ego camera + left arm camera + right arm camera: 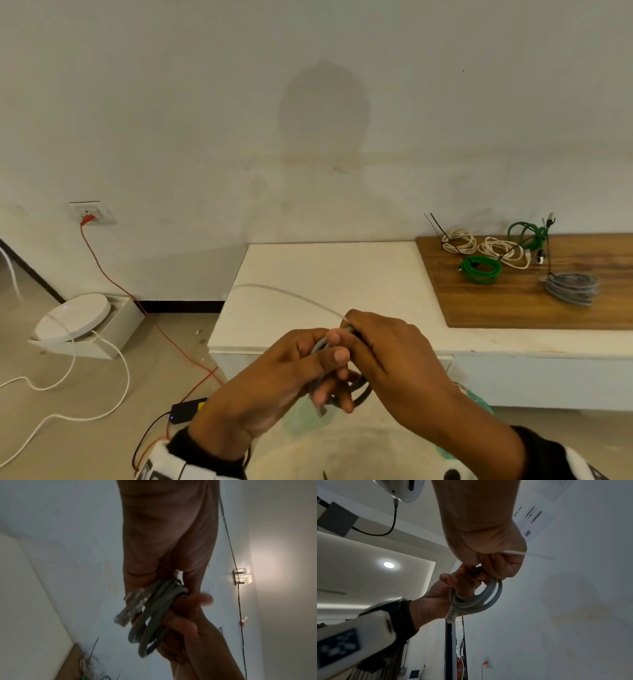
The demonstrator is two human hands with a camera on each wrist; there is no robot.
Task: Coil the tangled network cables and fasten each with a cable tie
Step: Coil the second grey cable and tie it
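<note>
White-topped long low cabinet point(308, 274) spanning 3 to 5 o'clock of the head view, against a pale plaster wall point(308, 85). Brown wood-grain board point(548, 308) lying on its right part, at 3 o'clock. On the board, well apart from the hands: two cream coiled cables point(479, 246) side by side at the far edge, a bright green flat-coiled cable point(481, 269) just in front of them, a looser dark green cable bundle point(525, 233) at the back, a grey coiled cable point(572, 287) toward the right. Thin black cable ties point(436, 226) sticking up from the leftmost cream coil.

On the floor at 9 o'clock, a round white disc-shaped device point(73, 315) resting on a white box point(113, 329), white cords trailing from it. Red wire point(109, 274) running down from a white wall socket point(90, 212). Small black power adapter point(186, 409) at 7 o'clock.

At 6 o'clock, held up clear of the cabinet, small grey coiled network cable point(356, 394) between both hands. Left hand point(274, 383) with fingers curled through and around the coil's loops, thumb pressed on top, clear plug hanging beneath. Right hand point(387, 349) closed over the top of the coil, pinching a thin white cable tie point(291, 296) whose free tail sweeps off toward 10 o'clock.
</note>
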